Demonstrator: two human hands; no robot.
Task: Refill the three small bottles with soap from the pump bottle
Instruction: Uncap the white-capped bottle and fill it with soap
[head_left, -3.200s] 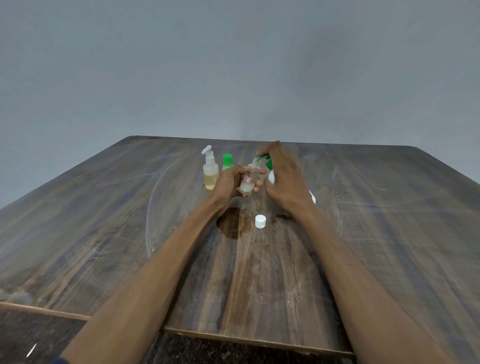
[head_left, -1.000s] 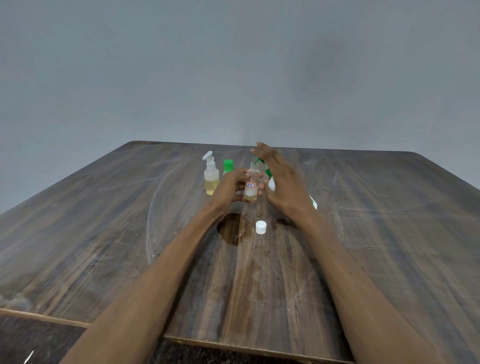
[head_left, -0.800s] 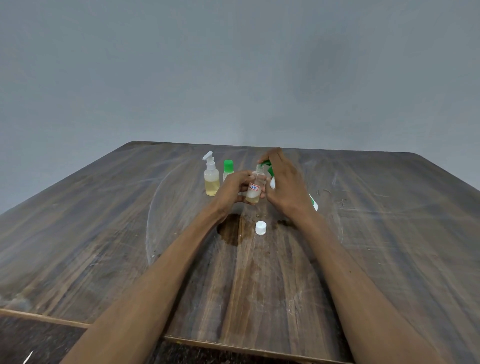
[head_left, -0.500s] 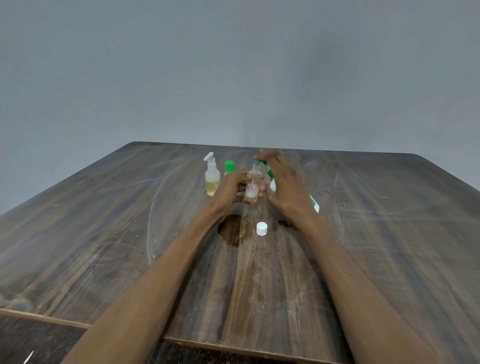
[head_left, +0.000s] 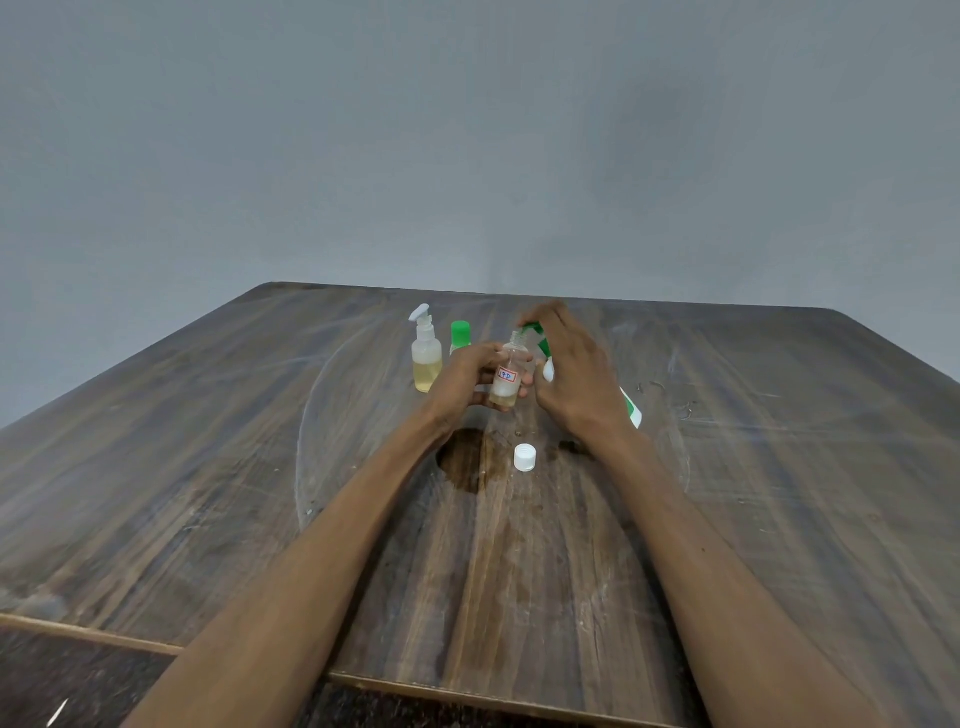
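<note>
Centre-left of the frame, a small pump-top bottle (head_left: 426, 358) and a green-capped bottle (head_left: 460, 335) stand waiting. The left hand (head_left: 465, 382) curls round the open labelled bottle (head_left: 507, 378). The right hand (head_left: 574, 376) presses the green-and-white pump bottle (head_left: 631, 410), fingers blurred. Best keep nozzle over the mouth. White cap (head_left: 524, 458) lies below.

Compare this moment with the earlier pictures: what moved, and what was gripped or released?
Little changed. The right hand pumped: its fingers lifted off the green pump a second ago and are now back over it. The left hand kept its grip on the open labelled bottle under the spout. The white cap, the clear pump bottle and the green-capped bottle stayed put on the table.
</note>
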